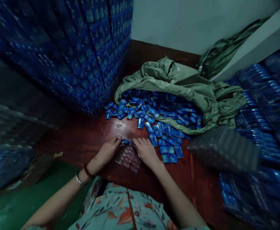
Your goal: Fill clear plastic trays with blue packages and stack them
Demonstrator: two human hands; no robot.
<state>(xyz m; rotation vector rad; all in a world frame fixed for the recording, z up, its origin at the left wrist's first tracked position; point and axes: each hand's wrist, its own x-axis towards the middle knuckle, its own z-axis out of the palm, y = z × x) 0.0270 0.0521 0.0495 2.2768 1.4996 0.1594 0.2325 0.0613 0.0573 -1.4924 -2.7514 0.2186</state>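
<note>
A clear plastic tray (129,157) with moulded pockets lies on the dark red table in front of me. At its far edge my left hand (108,149) pinches a small blue packet (124,141) between thumb and fingers. My right hand (145,151) is across from it, fingertips closed on another bit of blue, apparently a second packet (132,142), mostly covered by the fingers. Loose blue packets (168,150) lie just right of my right hand. More spill from the mouth of a green sack (175,83) beyond the tray.
Stacked trays of blue packets (92,64) rise high at the back left. More filled stacks (261,127) stand on the right. A nested pile of clear trays (226,148) sits at the table's right side. Bare red tabletop (82,140) shows to the left.
</note>
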